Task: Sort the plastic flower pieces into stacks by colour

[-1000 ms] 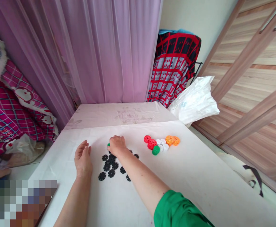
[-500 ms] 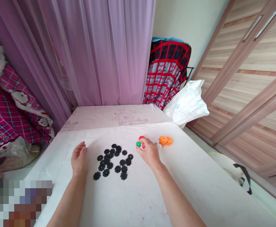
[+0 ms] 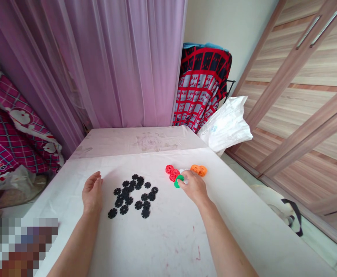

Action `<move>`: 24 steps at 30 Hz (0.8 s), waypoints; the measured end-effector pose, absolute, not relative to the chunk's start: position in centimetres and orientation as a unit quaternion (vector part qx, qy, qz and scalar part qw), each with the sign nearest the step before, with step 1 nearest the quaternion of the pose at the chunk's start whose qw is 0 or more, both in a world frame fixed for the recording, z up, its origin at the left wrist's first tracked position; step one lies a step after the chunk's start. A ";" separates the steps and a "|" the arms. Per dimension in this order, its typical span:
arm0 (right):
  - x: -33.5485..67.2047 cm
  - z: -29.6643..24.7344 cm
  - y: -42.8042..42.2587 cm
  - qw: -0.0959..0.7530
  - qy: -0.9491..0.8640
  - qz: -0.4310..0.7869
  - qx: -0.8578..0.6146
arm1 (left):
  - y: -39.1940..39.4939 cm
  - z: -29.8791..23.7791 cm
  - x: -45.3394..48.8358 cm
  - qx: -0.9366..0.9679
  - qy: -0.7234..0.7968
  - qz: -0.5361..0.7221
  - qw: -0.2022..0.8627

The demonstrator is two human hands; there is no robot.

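Between the thumb and fingers of my right hand (image 3: 194, 186) is a green disc (image 3: 179, 181), held near several stacked red discs (image 3: 170, 170) with notched edges. White discs (image 3: 184, 171) show partly behind that hand. Just past its knuckles lie orange discs (image 3: 199, 170) in two overlapping piles. My left hand (image 3: 92, 192) rests at the left of the table, open and loosely curved, with nothing visible in it. Several black notched discs (image 3: 125, 195) are spread in a loose cluster between the hands, touching neither.
A white cloth covers the table (image 3: 157, 246). Beyond its far edge hangs a purple curtain (image 3: 134, 69). At the back right corner stands a white plastic bag (image 3: 226, 125), with a wooden wardrobe (image 3: 295, 96) farther right. Pink checked fabric (image 3: 15, 130) hangs at the left.
My right hand has shifted right and toward me with the green disc, uncovering more of the red discs. My left hand keeps its pose beside the black discs. The view has shifted slightly.
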State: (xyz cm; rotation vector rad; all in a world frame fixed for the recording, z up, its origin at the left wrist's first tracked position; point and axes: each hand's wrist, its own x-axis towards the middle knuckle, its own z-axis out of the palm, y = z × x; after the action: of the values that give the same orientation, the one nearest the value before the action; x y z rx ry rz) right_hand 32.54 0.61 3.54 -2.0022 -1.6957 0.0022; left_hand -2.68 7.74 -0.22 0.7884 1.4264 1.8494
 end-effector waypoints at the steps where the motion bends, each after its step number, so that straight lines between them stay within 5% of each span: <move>1: 32.5 3.5 0.6 0.251 -0.627 -0.002 -0.737 | 7.7 -0.1 -2.6 0.301 0.548 0.707 0.331; 16: 30.6 3.2 -2.4 0.268 -0.653 0.014 -0.708 | 7.7 -0.3 -2.9 0.335 0.594 0.663 0.310; 24: 24.1 -0.2 -5.6 0.237 -0.739 0.062 -0.628 | 5.2 -1.1 -1.7 0.682 0.602 0.371 0.185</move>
State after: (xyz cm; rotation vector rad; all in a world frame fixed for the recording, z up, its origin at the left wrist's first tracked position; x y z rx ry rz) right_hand 24.14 -5.58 -0.24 -1.7203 -2.0253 0.1696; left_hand -1.73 5.21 -1.06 1.9234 1.6973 1.0450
